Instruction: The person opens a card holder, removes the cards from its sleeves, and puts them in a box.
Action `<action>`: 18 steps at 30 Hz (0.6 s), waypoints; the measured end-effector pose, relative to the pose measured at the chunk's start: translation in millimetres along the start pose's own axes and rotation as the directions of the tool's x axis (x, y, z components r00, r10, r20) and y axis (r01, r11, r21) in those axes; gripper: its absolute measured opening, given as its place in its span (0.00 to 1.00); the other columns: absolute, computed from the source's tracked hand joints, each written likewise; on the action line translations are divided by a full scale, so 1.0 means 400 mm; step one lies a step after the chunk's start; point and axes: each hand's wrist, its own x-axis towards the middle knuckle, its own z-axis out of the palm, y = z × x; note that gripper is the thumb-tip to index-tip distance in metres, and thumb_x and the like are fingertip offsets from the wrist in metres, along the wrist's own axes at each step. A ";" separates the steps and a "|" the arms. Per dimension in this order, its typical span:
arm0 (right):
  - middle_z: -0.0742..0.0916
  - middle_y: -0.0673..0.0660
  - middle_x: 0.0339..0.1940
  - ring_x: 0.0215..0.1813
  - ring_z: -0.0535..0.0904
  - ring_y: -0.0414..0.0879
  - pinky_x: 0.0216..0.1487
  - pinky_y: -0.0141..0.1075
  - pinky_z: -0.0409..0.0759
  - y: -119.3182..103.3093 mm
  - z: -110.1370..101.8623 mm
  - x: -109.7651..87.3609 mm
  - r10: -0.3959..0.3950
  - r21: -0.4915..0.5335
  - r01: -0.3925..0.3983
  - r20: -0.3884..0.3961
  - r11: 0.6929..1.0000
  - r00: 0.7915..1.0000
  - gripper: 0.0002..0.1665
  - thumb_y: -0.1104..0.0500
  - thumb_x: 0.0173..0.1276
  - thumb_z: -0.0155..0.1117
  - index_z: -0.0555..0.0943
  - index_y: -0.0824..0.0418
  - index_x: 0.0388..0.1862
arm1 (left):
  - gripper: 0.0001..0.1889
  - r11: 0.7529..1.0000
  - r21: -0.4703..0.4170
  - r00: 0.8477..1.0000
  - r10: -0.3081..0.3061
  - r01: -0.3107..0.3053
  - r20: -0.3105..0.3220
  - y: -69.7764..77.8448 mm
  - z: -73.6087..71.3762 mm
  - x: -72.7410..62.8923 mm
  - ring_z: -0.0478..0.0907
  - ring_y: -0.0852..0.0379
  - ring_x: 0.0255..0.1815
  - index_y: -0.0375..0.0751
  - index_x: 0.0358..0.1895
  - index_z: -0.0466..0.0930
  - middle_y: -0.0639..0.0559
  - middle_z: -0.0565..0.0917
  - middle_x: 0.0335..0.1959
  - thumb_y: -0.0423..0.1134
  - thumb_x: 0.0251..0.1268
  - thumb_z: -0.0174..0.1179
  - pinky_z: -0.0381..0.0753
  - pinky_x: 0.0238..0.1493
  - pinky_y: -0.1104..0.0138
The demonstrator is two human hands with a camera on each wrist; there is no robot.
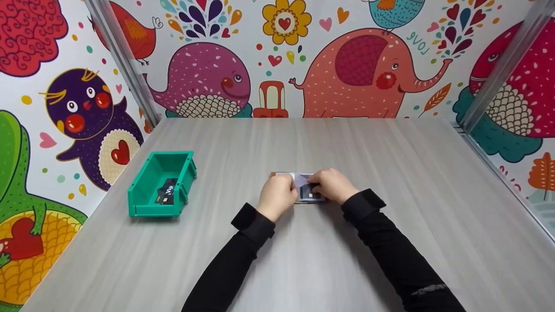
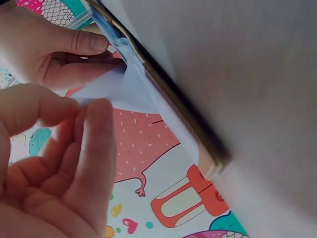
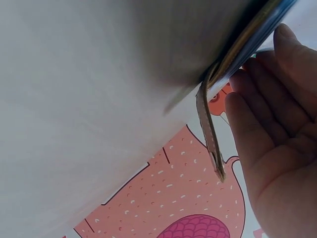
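A slim card holder [image 1: 298, 202] with brown edges and clear sleeves lies on the table in front of me. Its right half bears a dark card [image 1: 307, 194]. My left hand [image 1: 277, 197] pinches a whitish, see-through sleeve [image 2: 131, 91] between thumb and finger, lifting it off the holder. Opposite it, my right hand [image 1: 336, 184] touches the holder's right side, fingertips close by the raised sleeve; whether they pinch anything is hidden. A brown strap [image 3: 210, 131] sticks out from the holder in the right wrist view.
To the left stands a green open-front bin [image 1: 154, 211] with dark cards [image 1: 167, 190] inside, one printed "VIP". The grey wood-grain table [image 1: 234, 143] meets cartoon-printed walls [image 1: 273, 60] at its back and sides.
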 end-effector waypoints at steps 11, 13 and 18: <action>0.89 0.58 0.39 0.42 0.85 0.52 0.45 0.45 0.81 -0.003 0.002 0.002 0.030 -0.005 -0.030 0.017 1.000 0.999 0.13 0.72 0.58 0.71 0.88 0.65 0.43 | 0.10 0.994 -0.031 0.995 -0.103 0.103 0.004 -0.018 -0.015 -0.010 0.67 0.56 0.18 0.43 0.19 0.70 0.56 0.72 0.16 0.25 0.44 0.60 0.69 0.22 0.62; 0.89 0.58 0.40 0.43 0.85 0.52 0.45 0.45 0.81 -0.002 0.002 0.003 0.027 -0.008 -0.027 0.021 1.000 0.999 0.13 0.71 0.58 0.71 0.88 0.66 0.43 | 0.10 0.992 -0.031 0.993 -0.121 0.121 0.013 -0.020 -0.016 -0.011 0.68 0.55 0.18 0.43 0.20 0.71 0.55 0.73 0.17 0.25 0.44 0.60 0.70 0.22 0.61; 0.89 0.59 0.41 0.44 0.85 0.53 0.47 0.45 0.81 -0.002 0.002 0.004 0.040 0.001 -0.040 0.030 0.999 0.999 0.13 0.71 0.59 0.70 0.88 0.66 0.44 | 0.08 0.987 -0.039 0.987 -0.158 0.158 0.025 -0.024 -0.020 -0.013 0.71 0.53 0.20 0.41 0.21 0.73 0.52 0.76 0.19 0.25 0.43 0.61 0.74 0.25 0.59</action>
